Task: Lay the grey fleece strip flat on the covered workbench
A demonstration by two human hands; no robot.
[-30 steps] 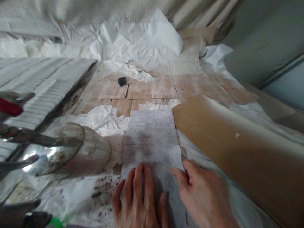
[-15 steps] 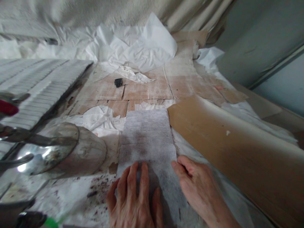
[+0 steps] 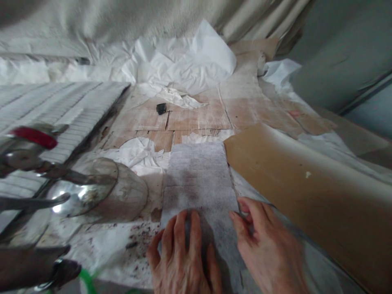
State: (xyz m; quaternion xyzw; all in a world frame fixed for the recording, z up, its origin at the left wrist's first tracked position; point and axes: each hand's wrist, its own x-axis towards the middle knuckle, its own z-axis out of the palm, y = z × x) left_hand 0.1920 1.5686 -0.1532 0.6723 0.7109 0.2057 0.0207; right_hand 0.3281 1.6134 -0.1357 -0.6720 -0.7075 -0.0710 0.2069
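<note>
The left hand (image 3: 183, 257) lies flat on a grey fibrous sheet (image 3: 199, 179); the right hand (image 3: 266, 249) pinches its right edge. A glass bowl (image 3: 101, 196) lies tipped nearby, left of the sheet.

**Both hands low in the near centre of the view**

The left hand (image 3: 183, 257) is held palm down, its back turned up towards the camera. Its fingers (image 3: 179, 234) are stretched forward, away from the body, and kept close together, nearly parallel; the thumb is set out to the left side. The hand is laid flat.

The right hand (image 3: 268, 249) is placed just to the right of the left, the two kept slightly apart. Its back is also turned upward, with the wrist angled in from the near right corner. The fingers are curled inward towards the left, and the thumb and forefinger are brought together in a pinch at the hand's far left tip.
</note>
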